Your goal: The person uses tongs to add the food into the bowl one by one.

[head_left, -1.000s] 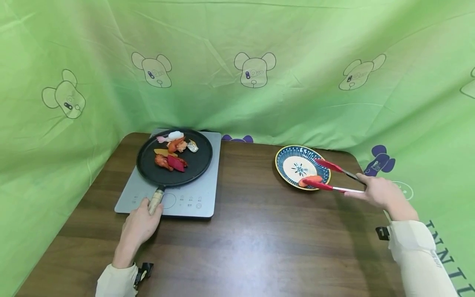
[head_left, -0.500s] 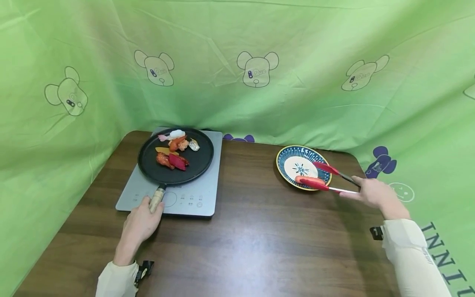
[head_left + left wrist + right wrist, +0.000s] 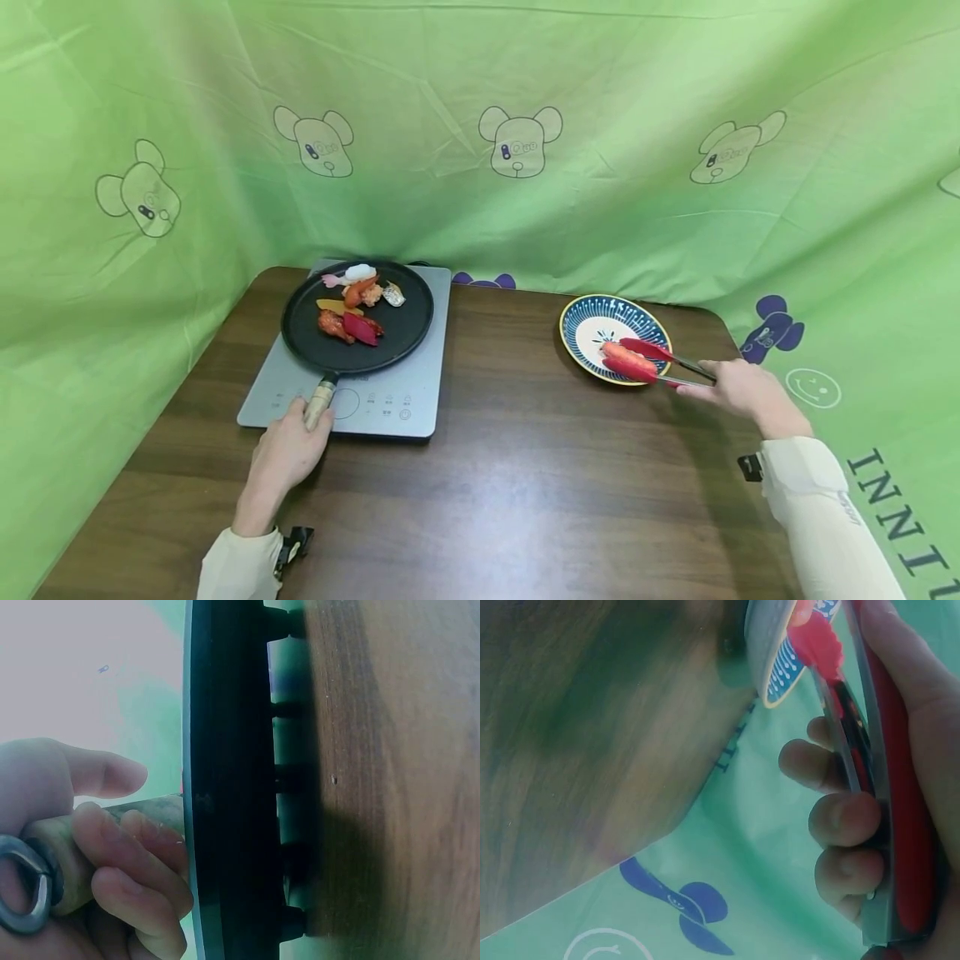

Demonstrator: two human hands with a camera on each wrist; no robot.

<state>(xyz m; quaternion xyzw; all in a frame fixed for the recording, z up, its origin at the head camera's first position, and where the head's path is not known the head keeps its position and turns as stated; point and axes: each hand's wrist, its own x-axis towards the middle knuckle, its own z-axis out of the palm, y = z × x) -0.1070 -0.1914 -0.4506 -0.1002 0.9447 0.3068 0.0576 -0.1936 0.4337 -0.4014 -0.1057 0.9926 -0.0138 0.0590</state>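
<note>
My left hand (image 3: 291,448) grips the beige handle (image 3: 320,402) of a flat black pan (image 3: 405,321), fingers curled round it in the left wrist view. In the pan lie several food pieces, among them a brown chicken piece (image 3: 333,326), a dark pink slice (image 3: 362,329) and a white-and-pink shrimp piece (image 3: 358,272). My right hand (image 3: 746,392) holds red-tipped tongs (image 3: 632,364), thumb on one arm and fingers round the other. Between the tong tips, over the blue-patterned plate (image 3: 581,321), sits an orange-red food piece (image 3: 624,357).
The pan rests on a silver induction cooker (image 3: 420,392) with touch controls along its front. A brown wooden table (image 3: 510,467) carries everything. Green cloth (image 3: 420,192) with bear prints hangs behind and at both sides.
The tongs' tips have drawn together round the orange-red piece, which has turned on the plate. My right hand has shifted slightly left. The left hand keeps its hold on the pan handle.
</note>
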